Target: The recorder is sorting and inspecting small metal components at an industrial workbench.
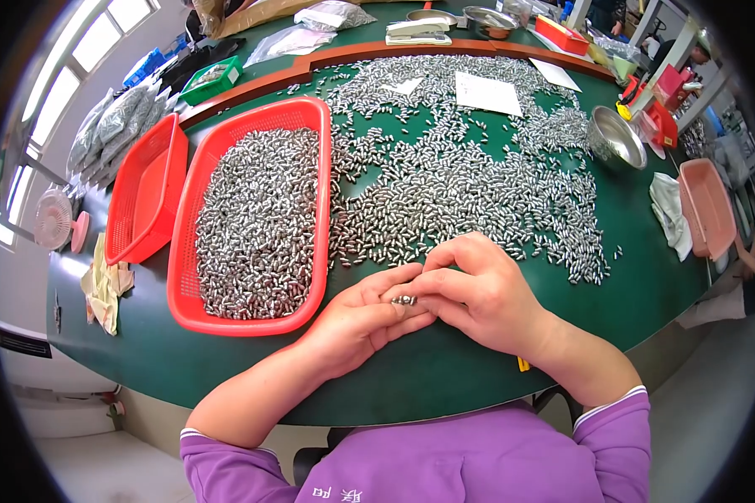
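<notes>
My left hand (pixel 365 314) is half-curled, palm up, with a small silvery metal piece (pixel 404 299) between its thumb and fingers. Closed in a pinch, my right hand (pixel 482 281) meets it from the other side, its fingertips on the same piece. Just beyond both hands, a wide spread of similar small, pointed metal pieces (pixel 453 201) covers much of the green table (pixel 377 390). To the left stands a red plastic basket (pixel 324 218) filled with such pieces. The exact shape of the held piece is partly hidden by my fingers.
Another red basket (pixel 147 193) tilts beside the full one, near a yellowish cloth (pixel 103 289) and a pink fan (pixel 54 220). White paper (pixel 486 92) lies on the spread. At right are a metal bowl (pixel 617 138), a white cloth (pixel 669 216) and a pink tub (pixel 706 210).
</notes>
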A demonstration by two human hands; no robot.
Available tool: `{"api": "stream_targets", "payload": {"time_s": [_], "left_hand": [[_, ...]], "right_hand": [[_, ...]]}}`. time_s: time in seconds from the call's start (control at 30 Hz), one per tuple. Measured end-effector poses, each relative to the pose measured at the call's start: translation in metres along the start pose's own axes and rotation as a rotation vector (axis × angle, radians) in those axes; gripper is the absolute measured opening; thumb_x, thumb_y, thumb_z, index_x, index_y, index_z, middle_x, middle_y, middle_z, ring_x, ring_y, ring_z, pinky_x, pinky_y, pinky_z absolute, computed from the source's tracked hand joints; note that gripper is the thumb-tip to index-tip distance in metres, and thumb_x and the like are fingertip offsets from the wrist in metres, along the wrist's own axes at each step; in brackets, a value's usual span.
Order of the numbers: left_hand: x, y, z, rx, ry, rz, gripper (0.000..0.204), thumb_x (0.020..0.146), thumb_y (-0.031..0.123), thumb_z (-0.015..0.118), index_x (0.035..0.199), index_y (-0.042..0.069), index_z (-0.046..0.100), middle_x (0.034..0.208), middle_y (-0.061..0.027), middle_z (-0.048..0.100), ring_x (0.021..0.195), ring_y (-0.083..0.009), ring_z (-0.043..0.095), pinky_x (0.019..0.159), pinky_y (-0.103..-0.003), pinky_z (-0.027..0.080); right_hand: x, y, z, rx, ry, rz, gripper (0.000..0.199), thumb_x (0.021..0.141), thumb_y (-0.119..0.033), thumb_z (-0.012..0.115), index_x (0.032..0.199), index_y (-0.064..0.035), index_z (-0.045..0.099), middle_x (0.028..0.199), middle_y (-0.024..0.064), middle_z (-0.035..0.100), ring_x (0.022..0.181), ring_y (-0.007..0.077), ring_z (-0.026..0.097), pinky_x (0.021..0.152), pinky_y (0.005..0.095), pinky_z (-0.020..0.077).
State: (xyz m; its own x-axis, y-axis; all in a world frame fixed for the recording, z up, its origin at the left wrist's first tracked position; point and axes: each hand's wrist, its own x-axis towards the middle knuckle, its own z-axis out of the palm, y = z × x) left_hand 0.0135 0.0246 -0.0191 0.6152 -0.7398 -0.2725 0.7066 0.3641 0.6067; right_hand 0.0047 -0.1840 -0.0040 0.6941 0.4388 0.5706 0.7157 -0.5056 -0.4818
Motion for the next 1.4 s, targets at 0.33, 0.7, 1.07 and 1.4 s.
{"api": "stream_targets", "payload": {"time_s": [0.33, 0.7, 1.07, 1.4], "left_hand": [[0.000, -0.002, -0.001, 0.021, -0.014, -0.018, 0.057, 0.095, 0.001, 0.048, 0.146, -0.007, 0.023, 0.135, -0.0146, 0.049, 0.124, -0.0210, 0.053, 0.111, -0.036, 0.042], [0.001, -0.002, 0.001, 0.056, -0.009, -0.011, 0.057, 0.095, 0.004, 0.050, 0.147, -0.004, 0.026, 0.137, -0.0141, 0.049, 0.126, -0.0200, 0.051, 0.111, -0.036, 0.039], [0.001, 0.001, 0.004, 0.081, -0.050, -0.030, 0.057, 0.097, 0.010, 0.052, 0.146, -0.004, 0.026, 0.142, -0.0145, 0.044, 0.133, -0.0204, 0.045, 0.114, -0.034, 0.037], [0.002, 0.003, 0.004, 0.054, -0.023, -0.045, 0.057, 0.097, 0.007, 0.050, 0.147, -0.004, 0.025, 0.143, -0.0153, 0.044, 0.132, -0.0208, 0.046, 0.114, -0.034, 0.037]], "right_hand": [[-0.005, 0.001, 0.001, 0.096, -0.118, 0.155, 0.015, 0.077, -0.012, 0.073, 0.092, -0.0140, 0.072, 0.090, 0.0034, 0.061, 0.082, 0.0220, 0.059, 0.072, 0.0350, 0.0479], [-0.001, -0.005, 0.007, -0.083, -0.038, 0.053, 0.012, 0.076, -0.016, 0.070, 0.082, -0.0110, 0.061, 0.088, 0.0027, 0.058, 0.082, 0.0238, 0.058, 0.070, 0.0366, 0.0479], [-0.002, -0.002, 0.006, 0.370, -0.163, 0.472, 0.009, 0.080, -0.013, 0.065, 0.082, -0.0054, 0.060, 0.085, 0.0070, 0.056, 0.081, 0.0239, 0.059, 0.069, 0.0346, 0.0498], [-0.002, -0.002, 0.005, 0.441, -0.159, 0.531, 0.012, 0.085, -0.017, 0.067, 0.092, -0.0080, 0.065, 0.097, 0.0063, 0.057, 0.089, 0.0195, 0.061, 0.073, 0.0319, 0.0505]]}}
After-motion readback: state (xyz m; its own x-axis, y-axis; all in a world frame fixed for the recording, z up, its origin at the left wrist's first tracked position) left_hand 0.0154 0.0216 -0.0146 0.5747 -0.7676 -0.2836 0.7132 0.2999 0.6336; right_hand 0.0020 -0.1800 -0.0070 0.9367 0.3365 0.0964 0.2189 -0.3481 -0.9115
